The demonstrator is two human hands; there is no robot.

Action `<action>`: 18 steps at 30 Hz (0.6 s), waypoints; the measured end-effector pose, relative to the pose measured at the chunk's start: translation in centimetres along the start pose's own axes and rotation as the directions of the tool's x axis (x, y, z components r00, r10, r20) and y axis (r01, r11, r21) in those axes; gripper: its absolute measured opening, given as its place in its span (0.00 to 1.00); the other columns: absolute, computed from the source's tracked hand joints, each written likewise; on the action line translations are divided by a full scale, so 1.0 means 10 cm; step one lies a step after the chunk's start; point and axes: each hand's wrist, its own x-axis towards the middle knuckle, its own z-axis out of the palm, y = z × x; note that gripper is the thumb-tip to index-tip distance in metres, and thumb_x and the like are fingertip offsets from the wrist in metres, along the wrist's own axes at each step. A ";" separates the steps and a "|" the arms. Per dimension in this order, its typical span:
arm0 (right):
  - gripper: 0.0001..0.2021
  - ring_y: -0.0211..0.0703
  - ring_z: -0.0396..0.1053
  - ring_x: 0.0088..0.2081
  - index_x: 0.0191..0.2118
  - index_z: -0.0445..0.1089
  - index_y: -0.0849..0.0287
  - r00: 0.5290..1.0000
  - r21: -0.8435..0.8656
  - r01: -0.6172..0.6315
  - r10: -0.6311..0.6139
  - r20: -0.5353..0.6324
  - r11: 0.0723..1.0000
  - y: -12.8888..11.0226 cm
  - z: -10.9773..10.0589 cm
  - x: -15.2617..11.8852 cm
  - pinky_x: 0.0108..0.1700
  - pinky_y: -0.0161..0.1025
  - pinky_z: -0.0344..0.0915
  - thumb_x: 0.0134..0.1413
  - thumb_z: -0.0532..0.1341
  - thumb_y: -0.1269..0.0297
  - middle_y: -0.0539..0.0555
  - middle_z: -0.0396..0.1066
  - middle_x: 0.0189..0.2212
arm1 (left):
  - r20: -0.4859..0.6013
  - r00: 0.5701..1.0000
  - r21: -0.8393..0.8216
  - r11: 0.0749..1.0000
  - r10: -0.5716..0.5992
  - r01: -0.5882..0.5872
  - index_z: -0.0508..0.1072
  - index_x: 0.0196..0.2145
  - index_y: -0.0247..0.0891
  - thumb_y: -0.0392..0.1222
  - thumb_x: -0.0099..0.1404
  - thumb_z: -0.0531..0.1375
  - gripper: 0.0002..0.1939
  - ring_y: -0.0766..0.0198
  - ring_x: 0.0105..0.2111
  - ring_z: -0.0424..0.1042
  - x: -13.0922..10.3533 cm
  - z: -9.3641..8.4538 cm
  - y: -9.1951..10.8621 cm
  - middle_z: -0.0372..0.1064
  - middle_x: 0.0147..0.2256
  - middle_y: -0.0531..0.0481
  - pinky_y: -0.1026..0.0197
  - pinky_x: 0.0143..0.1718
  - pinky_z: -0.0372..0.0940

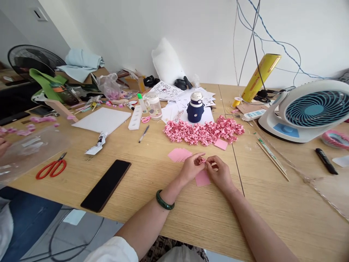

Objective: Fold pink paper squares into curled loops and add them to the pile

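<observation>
Between both hands is a small crumpled pink paper piece [201,160]. My left hand [191,167] pinches it from the left, a green bangle on that wrist. From the right, the closed fingertips of my right hand [219,171] meet the same piece. A flat pink paper square [203,179] lies on the table just under the hands. Beyond my left hand, several pink squares are fanned out in a stack [179,155]. Farther back sits a long heap of small folded pink paper pieces [201,133], with a single pink square [221,144] at its front edge.
A black phone [106,185] and red-handled scissors [51,168] lie to the left. Behind the heap stands a dark blue bottle [195,107]. On the right are wooden sticks [273,161], a marker [326,161] and a fan [308,109]. Another person's hand [3,146] shows at far left.
</observation>
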 end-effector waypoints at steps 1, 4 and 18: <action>0.07 0.42 0.72 0.32 0.35 0.70 0.58 1.000 -0.012 0.010 -0.010 -0.005 1.000 0.00 0.00 0.00 0.32 0.37 0.70 0.60 0.58 0.61 0.54 0.73 0.32 | 0.005 1.000 0.015 1.000 0.017 -0.017 0.72 0.58 0.30 0.31 0.59 0.64 0.28 0.65 0.39 0.75 -0.01 0.01 0.00 0.76 0.40 0.44 0.62 0.45 0.71; 0.06 0.42 0.72 0.32 0.34 0.69 0.58 1.000 -0.035 0.005 -0.006 -0.016 0.999 0.00 0.00 -0.01 0.33 0.38 0.70 0.59 0.59 0.62 0.53 0.73 0.32 | 0.013 0.996 0.074 0.993 0.088 -0.089 0.71 0.59 0.31 0.33 0.59 0.65 0.29 0.63 0.40 0.75 -0.03 0.03 0.00 0.76 0.43 0.42 0.62 0.45 0.72; 0.05 0.40 0.72 0.32 0.35 0.70 0.57 0.999 -0.039 -0.028 0.029 0.029 0.999 0.04 0.00 -0.04 0.34 0.36 0.68 0.60 0.59 0.64 0.52 0.75 0.31 | -0.005 0.963 0.298 0.920 0.268 -0.255 0.76 0.53 0.34 0.28 0.62 0.58 0.21 0.60 0.42 0.76 -0.06 0.03 -0.03 0.76 0.45 0.40 0.57 0.45 0.74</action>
